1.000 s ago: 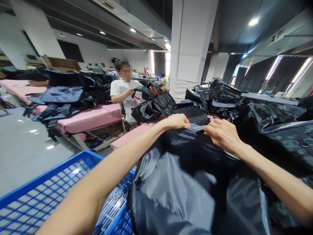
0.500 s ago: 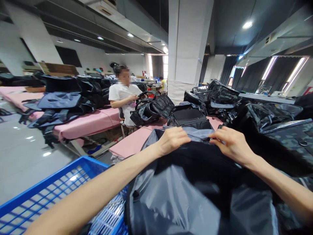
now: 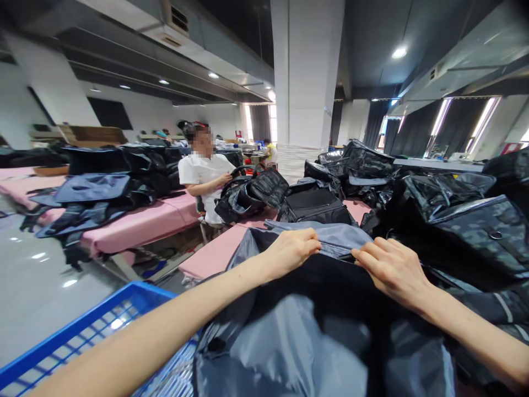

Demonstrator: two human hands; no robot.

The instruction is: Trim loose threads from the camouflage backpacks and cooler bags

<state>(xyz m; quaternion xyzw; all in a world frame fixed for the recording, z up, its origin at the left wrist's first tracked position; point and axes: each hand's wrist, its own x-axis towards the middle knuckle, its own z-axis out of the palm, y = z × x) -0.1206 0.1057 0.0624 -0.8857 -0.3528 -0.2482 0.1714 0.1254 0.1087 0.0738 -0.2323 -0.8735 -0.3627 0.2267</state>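
Note:
A large black bag (image 3: 285,342) with a shiny grey lining gapes open in front of me. My left hand (image 3: 291,251) pinches the far edge of its opening, fingers closed on the grey lining fabric. A short way to the right, my right hand (image 3: 384,267) grips the same edge between thumb and fingers. Between both hands a strip of grey lining is stretched, with a dark seam or zipper line along it. The bag's outer side is mostly hidden from me.
A blue plastic basket (image 3: 95,325) stands at the lower left. Pink-covered tables (image 3: 144,220) carry heaps of dark bags. A camouflage bag (image 3: 483,231) lies at the right. Across the table a co-worker in a white shirt (image 3: 206,171) handles a black backpack (image 3: 243,193).
Both hands have come lower and nearer with the bag's edge, and more grey lining shows between and beyond them. The co-worker's hands have lowered toward the backpack. My view has tilted up slightly.

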